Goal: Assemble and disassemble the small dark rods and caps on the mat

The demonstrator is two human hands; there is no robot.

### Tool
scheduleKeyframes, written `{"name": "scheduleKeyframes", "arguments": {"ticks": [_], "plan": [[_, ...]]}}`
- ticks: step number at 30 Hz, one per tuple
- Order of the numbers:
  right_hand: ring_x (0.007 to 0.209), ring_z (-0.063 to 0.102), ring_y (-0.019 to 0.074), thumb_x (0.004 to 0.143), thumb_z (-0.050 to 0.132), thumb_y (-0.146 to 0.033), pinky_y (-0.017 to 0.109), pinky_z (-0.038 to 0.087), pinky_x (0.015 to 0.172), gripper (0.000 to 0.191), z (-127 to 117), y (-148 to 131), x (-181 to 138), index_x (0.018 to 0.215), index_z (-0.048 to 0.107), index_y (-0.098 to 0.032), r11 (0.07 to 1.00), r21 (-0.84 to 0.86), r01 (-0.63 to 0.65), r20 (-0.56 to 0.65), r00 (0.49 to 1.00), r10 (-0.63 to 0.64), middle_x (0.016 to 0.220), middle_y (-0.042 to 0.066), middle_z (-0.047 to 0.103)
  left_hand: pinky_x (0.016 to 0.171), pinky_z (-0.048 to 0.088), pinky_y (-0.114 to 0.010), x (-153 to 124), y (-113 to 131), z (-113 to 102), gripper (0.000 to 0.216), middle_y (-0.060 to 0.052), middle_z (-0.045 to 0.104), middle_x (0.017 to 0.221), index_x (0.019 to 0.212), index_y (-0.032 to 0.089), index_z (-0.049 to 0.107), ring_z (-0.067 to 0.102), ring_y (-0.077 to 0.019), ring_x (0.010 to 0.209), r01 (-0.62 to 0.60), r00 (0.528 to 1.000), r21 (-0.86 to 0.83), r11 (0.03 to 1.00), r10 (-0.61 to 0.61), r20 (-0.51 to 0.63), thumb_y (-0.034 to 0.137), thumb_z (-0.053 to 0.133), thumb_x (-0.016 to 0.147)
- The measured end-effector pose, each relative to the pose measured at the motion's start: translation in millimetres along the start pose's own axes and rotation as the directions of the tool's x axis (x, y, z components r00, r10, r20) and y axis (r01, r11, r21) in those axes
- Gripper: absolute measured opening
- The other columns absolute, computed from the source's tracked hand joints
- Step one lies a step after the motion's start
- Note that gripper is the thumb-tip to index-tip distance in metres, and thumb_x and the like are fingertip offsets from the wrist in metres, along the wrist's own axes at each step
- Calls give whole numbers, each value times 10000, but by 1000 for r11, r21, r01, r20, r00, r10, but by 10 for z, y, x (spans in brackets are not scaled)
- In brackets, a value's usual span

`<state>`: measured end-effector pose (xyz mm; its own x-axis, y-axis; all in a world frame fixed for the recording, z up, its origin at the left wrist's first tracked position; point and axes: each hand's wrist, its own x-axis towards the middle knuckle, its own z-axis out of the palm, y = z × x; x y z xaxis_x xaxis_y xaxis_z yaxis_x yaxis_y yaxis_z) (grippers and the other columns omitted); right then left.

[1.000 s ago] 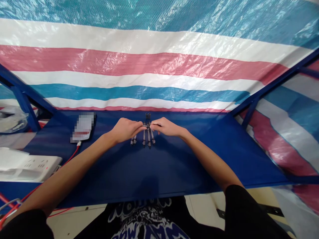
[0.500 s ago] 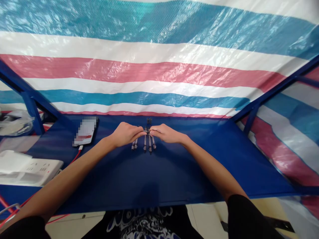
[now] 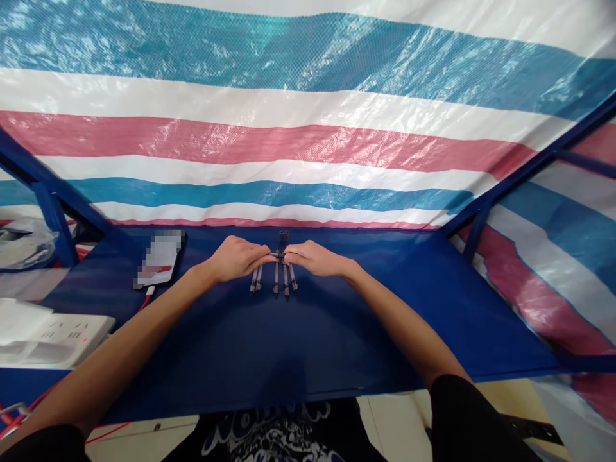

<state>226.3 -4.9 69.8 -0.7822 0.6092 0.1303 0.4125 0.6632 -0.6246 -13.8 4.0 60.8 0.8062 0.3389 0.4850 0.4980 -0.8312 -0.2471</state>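
Note:
My left hand [image 3: 243,258] and my right hand [image 3: 315,258] meet over the blue table [image 3: 269,340], fingers pinched. Between their fingertips a slim dark pen [image 3: 278,255] lies level, one end in each hand; most of it is hidden by the fingers. Just below the hands several pen-like sticks [image 3: 285,282] with pale barrels and dark tips point toward me, their far ends partly covered. Two short dark tubular pieces [image 3: 284,236] sit behind the hands, too small to name surely.
A phone [image 3: 161,258] on a red cable rests at the left. A white power strip [image 3: 72,337] lies nearer, by my left forearm. Blue frame bars [image 3: 474,234] slope up at both sides, and a striped plastic sheet [image 3: 269,144] closes off the back.
The view has shifted slightly. Both hands keep their pinch, and a little more of the dark pen shows between the fingertips.

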Motion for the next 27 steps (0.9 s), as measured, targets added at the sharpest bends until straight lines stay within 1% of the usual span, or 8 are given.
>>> {"name": "scheduleKeyframes", "arguments": {"ticks": [9,13,15,18,20,22,24,27], "plan": [[628,392,102,987,305,-406,232,308,640,377,-13,38,-11,734,462,-174,994,112,11,16,1000,-13,680,-29,437,485,241,-240,27,18,-41,442,42,500,509,653,169,506,402,-74,439,-50,997,54,997,53,-55,415,361,991],[575,344,87,977,354,-445,222,298,580,386,-22,34,-26,712,439,-178,958,284,-35,60,998,19,623,-47,383,503,276,-241,22,16,-70,382,54,490,503,679,181,506,393,-79,441,-100,988,131,986,114,-101,392,407,981],[520,301,79,962,394,-472,213,282,518,387,-11,55,-34,709,436,-182,890,442,-109,112,992,65,577,-64,326,513,295,-244,17,24,-80,348,57,489,503,697,189,514,398,-84,446,-120,984,175,977,140,-106,387,436,972],[451,213,65,936,467,-478,195,239,435,367,16,109,-45,714,437,-187,690,679,-252,251,962,104,532,-93,238,521,303,-247,15,44,-100,311,58,483,503,716,189,521,400,-88,458,-141,978,177,974,165,-129,373,468,961],[424,174,56,933,489,-457,181,217,403,349,31,142,-51,718,429,-189,526,781,-338,361,931,63,518,-106,207,527,304,-248,16,53,-118,298,58,487,514,732,190,526,407,-89,472,-148,975,156,977,170,-143,371,469,961],[401,158,51,946,470,-440,169,206,381,332,40,163,-54,732,425,-191,392,829,-399,431,902,5,508,-114,194,538,313,-251,13,52,-133,293,55,500,537,745,198,531,427,-90,494,-129,982,137,982,146,-122,383,465,962],[386,151,48,960,443,-429,159,199,365,316,44,175,-56,754,432,-189,316,845,-431,461,887,-22,497,-117,196,550,326,-254,5,44,-140,293,50,511,554,749,206,539,446,-92,513,-99,991,128,987,109,-74,397,466,959],[380,156,45,966,435,-419,153,207,361,305,42,194,-58,770,444,-185,296,844,-448,474,880,-21,486,-116,218,557,339,-253,-8,31,-135,290,49,510,552,756,214,553,450,-92,514,-98,994,162,982,106,-40,406,470,957]]}}
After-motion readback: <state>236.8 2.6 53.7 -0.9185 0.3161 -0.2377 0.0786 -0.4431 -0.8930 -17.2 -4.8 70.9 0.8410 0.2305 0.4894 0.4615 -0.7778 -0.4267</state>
